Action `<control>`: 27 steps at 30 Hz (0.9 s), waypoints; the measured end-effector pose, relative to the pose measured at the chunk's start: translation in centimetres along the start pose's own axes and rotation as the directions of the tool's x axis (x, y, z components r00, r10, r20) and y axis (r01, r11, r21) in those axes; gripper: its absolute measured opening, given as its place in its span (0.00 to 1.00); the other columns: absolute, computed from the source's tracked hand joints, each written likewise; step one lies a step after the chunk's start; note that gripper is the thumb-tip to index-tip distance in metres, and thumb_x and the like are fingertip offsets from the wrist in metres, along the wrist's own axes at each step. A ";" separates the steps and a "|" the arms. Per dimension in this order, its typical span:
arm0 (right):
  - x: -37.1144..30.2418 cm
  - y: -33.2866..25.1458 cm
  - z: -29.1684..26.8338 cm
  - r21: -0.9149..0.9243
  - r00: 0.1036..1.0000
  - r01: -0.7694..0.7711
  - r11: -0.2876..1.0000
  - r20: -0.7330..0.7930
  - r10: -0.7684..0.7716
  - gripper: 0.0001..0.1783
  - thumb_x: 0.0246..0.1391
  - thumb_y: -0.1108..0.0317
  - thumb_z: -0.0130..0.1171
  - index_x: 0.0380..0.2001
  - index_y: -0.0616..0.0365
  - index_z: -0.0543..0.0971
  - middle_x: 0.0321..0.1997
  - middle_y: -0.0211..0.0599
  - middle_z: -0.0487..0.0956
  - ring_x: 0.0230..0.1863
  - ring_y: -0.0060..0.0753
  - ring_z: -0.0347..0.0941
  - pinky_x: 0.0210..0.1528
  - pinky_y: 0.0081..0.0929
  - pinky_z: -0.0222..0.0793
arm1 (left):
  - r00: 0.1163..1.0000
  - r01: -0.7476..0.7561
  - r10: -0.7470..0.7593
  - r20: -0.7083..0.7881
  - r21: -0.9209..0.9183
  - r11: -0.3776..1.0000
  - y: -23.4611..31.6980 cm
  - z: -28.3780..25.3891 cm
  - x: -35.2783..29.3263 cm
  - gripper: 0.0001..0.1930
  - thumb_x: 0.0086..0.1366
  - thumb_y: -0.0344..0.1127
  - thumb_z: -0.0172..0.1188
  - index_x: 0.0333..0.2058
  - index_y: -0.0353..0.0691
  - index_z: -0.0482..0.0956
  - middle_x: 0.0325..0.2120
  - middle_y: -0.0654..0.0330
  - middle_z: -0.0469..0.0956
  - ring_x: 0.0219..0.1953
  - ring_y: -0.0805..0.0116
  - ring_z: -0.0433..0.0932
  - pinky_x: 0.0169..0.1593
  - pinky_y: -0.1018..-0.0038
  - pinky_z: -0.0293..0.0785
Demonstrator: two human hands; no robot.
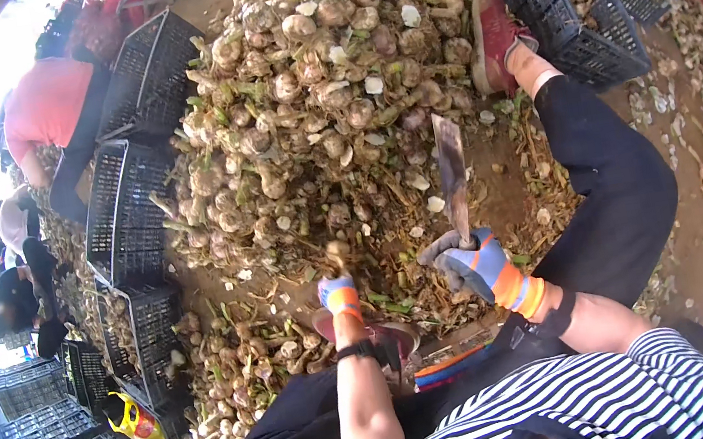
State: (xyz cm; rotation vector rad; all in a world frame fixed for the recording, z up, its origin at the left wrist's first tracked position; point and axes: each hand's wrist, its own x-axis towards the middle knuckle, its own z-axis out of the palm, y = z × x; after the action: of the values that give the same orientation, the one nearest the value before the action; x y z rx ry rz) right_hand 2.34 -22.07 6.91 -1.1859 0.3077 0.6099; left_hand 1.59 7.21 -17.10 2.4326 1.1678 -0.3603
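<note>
My left hand [340, 296], in a blue and orange glove, is closed at the near edge of a large garlic heap [299, 109]. A brownish garlic bulb [337, 254] sticks up from its fingers. Over to the right, my right hand [488, 270], gloved in grey, blue and orange, grips the handle of a knife [451, 164]. The long, worn, brown-stained blade points away from me, apart from the bulb. Cut stalks and dry scraps [426, 295] lie on the ground between the hands. Paler garlic bulbs [250, 362] are piled left of my left hand.
Black plastic crates [127, 207] line the left side, and another crate [566, 15] stands at the far right. My red shoe [492, 39] rests against the heap. A person in a pink top [48, 106] bends at the far left. A yellow bag [138, 424] hangs near left.
</note>
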 end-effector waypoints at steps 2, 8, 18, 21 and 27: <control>0.4 -0.1 -0.2 0.005 0.999 -0.020 1.000 -0.025 0.021 0.09 0.49 0.72 0.54 0.33 0.62 0.79 0.14 0.23 0.71 0.13 0.13 0.63 0.16 0.13 0.60 | 0.996 -0.081 0.083 0.044 -0.037 0.996 0.6 0.6 -3.6 0.24 0.46 0.42 0.61 0.41 0.33 0.76 0.39 0.44 0.76 0.45 0.50 0.74 0.51 0.65 0.68; 0.2 0.8 0.0 -0.027 0.999 -0.020 0.999 0.043 0.021 0.10 0.49 0.73 0.53 0.34 0.62 0.80 0.14 0.22 0.70 0.14 0.13 0.62 0.17 0.14 0.60 | 0.969 -0.247 0.248 -0.008 0.058 0.967 4.7 -0.6 -6.7 0.38 0.45 0.50 0.66 0.52 0.33 0.67 0.52 0.46 0.67 0.57 0.51 0.63 0.57 0.66 0.63; 0.6 1.3 -1.0 -0.574 0.944 0.325 0.752 0.156 -0.289 0.12 0.44 0.68 0.55 0.34 0.57 0.81 0.15 0.31 0.74 0.18 0.23 0.69 0.21 0.23 0.62 | 0.843 0.143 0.457 0.284 -0.937 0.319 2.2 -0.1 -2.9 0.20 0.57 0.24 0.54 0.49 0.38 0.64 0.45 0.54 0.71 0.44 0.58 0.72 0.47 0.57 0.73; 0.6 0.8 -1.3 -0.943 0.960 0.242 0.228 0.198 -0.198 0.18 0.41 0.56 0.57 0.33 0.55 0.79 0.26 0.45 0.78 0.31 0.44 0.75 0.34 0.36 0.69 | 0.757 -0.297 0.654 0.009 -0.886 0.356 6.5 -5.6 -9.6 0.19 0.61 0.30 0.51 0.51 0.42 0.64 0.45 0.53 0.72 0.45 0.59 0.72 0.50 0.61 0.71; -1.7 -0.6 1.8 -0.894 0.897 0.438 -0.094 0.428 0.116 0.18 0.40 0.58 0.53 0.34 0.55 0.78 0.37 0.43 0.79 0.38 0.44 0.76 0.39 0.37 0.71 | 0.809 0.155 0.536 0.241 -0.967 0.200 6.0 -10.5 -12.4 0.26 0.54 0.26 0.58 0.52 0.37 0.63 0.43 0.55 0.73 0.41 0.66 0.74 0.46 0.70 0.72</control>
State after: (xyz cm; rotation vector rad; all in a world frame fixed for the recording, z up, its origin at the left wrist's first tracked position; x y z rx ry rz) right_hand 1.18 -20.99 8.95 -2.5171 -0.9389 0.8349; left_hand -0.80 0.38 -1.31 1.1092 0.4457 -0.1081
